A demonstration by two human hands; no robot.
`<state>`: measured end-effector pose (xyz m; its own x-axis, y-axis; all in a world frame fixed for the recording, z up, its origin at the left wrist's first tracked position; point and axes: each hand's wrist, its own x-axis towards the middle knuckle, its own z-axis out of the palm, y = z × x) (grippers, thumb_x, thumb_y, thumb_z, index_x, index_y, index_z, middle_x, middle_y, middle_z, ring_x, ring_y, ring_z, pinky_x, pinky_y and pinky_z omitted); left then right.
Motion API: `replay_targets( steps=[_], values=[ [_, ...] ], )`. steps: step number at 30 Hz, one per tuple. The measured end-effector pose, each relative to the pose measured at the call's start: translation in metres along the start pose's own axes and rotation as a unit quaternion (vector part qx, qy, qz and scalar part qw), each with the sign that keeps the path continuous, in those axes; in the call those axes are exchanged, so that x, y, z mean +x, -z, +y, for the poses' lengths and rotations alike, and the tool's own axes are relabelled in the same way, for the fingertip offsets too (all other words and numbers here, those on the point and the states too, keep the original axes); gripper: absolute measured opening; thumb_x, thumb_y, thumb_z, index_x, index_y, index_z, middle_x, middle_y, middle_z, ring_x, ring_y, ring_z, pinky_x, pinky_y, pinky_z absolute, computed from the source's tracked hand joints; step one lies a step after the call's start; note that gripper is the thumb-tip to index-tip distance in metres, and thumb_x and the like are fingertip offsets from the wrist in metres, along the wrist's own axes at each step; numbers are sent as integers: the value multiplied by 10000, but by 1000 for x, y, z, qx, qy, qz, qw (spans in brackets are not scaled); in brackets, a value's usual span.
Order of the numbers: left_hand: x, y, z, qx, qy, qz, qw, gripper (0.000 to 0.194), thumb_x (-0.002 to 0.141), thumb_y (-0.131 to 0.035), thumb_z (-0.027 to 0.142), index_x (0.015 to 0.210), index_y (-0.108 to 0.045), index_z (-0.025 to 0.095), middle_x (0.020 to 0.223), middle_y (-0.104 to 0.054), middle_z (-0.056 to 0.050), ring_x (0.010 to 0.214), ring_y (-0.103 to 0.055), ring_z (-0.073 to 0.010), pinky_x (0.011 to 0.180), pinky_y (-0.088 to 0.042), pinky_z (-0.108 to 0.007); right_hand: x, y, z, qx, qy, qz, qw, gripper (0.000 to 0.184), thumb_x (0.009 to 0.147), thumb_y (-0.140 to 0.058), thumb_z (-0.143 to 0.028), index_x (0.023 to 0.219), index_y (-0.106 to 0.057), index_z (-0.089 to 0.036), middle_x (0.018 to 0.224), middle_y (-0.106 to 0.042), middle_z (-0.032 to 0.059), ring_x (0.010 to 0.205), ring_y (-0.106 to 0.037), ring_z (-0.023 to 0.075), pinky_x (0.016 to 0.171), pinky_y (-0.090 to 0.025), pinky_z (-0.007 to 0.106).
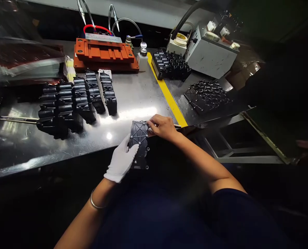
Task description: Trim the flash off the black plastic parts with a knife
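So our left hand (121,159) grips the black part (139,152), probably for steadiness; can't tell if our right hand (164,128) pinches it.

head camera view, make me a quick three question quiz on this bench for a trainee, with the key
1. Which of the person's hands is bare?

2. True or false: the blocky orange fixture stands left of the straight yellow strip on the grey metal table.

3. The white-gloved hand holds:
a) a red hose
b) a black part with crossed ribs
c) a white bottle

Key: 1. The right hand; 2. True; 3. b
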<state>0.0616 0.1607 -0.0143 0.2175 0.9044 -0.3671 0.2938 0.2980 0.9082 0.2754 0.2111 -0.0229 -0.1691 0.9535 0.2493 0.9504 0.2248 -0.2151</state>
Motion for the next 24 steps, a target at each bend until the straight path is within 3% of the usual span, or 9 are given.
replay_targets(
  steps=[3,8,17,20,24],
  values=[
    [1,0,-1,4,-2,6,1000,565,834,-603,359,1370,-562,186,618,-580,57,533,-513,-124,604,-496,-240,-6,-4,1,-2,-22,29,999,257,930,-526,-339,771,-661,-189,784,-705,45,681,-597,147,594,-335,260],
    [0,-1,-1,2,11,8,1000,548,850,-597,326,1377,-556,182,708,-645,26,582,-558,-128,645,-514,-247,-19,-8,3,28,0,59,998,286,937,-511,-352,746,-643,-185,727,-684,41,652,-587,136,593,-355,252],
    [1,1,-2,-4,3,0,1000,578,844,-605,359,1394,-545,192,987,-744,-38,739,-658,-164,745,-544,-266,-14,-6,2,0,-33,45,998,288,939,-506,-350,744,-643,-190,745,-680,54,655,-571,148,593,-331,272],
    [1,1,-3,5,1,1,1000,580,839,-605,350,1391,-548,180,969,-748,-40,724,-659,-165,736,-549,-268,-22,0,0,42,-21,36,998,305,949,-496,-365,757,-650,-186,738,-678,47,642,-567,136,606,-356,263],
    [1,2,-4,-3,0,-4,1000,585,847,-605,354,1404,-535,191,792,-711,-3,659,-633,-154,673,-543,-254,-38,8,-3,83,19,6,996,318,954,-492,-374,772,-670,-183,720,-673,36,614,-553,118,603,-368,250]
  ],
)
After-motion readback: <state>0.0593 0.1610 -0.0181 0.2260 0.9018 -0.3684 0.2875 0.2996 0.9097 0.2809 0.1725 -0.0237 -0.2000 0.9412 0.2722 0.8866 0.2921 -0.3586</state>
